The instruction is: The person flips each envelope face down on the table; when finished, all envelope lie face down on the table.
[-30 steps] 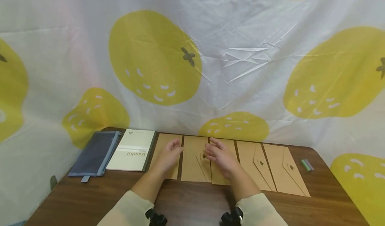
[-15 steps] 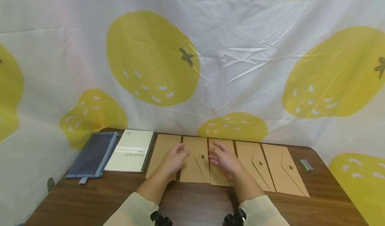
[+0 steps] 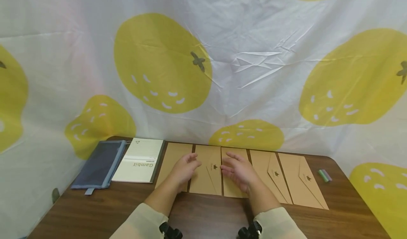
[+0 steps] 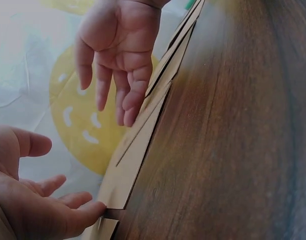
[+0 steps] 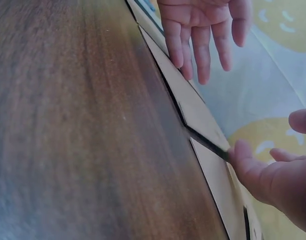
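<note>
Here, from my remote seat, two pale sleeves (image 3: pixel 140 221) reach in over the near side of a dark wooden bench (image 3: pixel 206 212). The left hand (image 3: pixel 183 169) and the right hand (image 3: pixel 240 172) face each other, palms inward, fingers loosely bent and parted, thumbs free; neither has hold of anything. Whether a fingertip brushes the paper, I cannot tell.

Just beyond and beneath lie five tan envelopes in a side-by-side row, narrow dark gaps between them. The left hand covers part of the first envelope (image 3: pixel 173 152) and the edge of the second envelope (image 3: pixel 203 186); the right hand hides much of the third envelope (image 3: pixel 233 153). I judge them light, thin and fairly stiff, apt to slide on the wood and easy to crease; I would pinch a near short edge, or a long side at a gap.

Their long axes run front to back, away from the wearer. On the second, the fourth envelope (image 3: pixel 259 168) and the fifth envelope (image 3: pixel 290 182), the flap tips point left, a dark crown printed beside each tip.

At the row's left sit a notebook (image 3: pixel 135 168) and a blue pouch (image 3: pixel 95 165); behind hangs a fruit-patterned curtain (image 3: pixel 251 90).
</note>
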`<state>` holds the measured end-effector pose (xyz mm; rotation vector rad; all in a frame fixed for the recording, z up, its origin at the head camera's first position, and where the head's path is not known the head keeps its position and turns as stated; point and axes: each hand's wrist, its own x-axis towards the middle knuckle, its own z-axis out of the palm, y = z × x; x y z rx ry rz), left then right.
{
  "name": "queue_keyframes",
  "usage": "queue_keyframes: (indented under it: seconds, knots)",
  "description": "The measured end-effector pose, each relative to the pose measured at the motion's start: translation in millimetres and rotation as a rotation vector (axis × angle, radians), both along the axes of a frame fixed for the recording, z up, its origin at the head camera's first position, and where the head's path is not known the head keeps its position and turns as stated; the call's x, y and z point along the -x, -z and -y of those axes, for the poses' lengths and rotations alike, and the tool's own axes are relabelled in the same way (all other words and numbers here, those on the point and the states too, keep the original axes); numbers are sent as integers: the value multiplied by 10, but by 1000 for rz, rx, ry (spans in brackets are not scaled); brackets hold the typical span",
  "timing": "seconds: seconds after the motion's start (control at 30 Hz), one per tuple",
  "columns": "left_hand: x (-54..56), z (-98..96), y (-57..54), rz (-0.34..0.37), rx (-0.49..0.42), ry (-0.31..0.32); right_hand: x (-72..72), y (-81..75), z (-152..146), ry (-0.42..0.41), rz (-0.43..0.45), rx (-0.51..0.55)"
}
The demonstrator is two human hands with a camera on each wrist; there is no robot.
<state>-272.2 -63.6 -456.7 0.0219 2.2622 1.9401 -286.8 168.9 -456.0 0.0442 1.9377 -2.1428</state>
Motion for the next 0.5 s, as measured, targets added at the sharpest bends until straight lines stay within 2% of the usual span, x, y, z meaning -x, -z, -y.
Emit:
queue_keyframes:
  seconds: [0.17,0.4,0.5]
  knots:
    - [-5,-4,2,-27,20,11,2,-7,-25,16,9,11]
    - [-45,-37,-22,-33,67,51,21,-8,-24,-70,-59,30]
    - [-55,-59,-7,-34,52,79,-5,-34,-4,-112,-87,14]
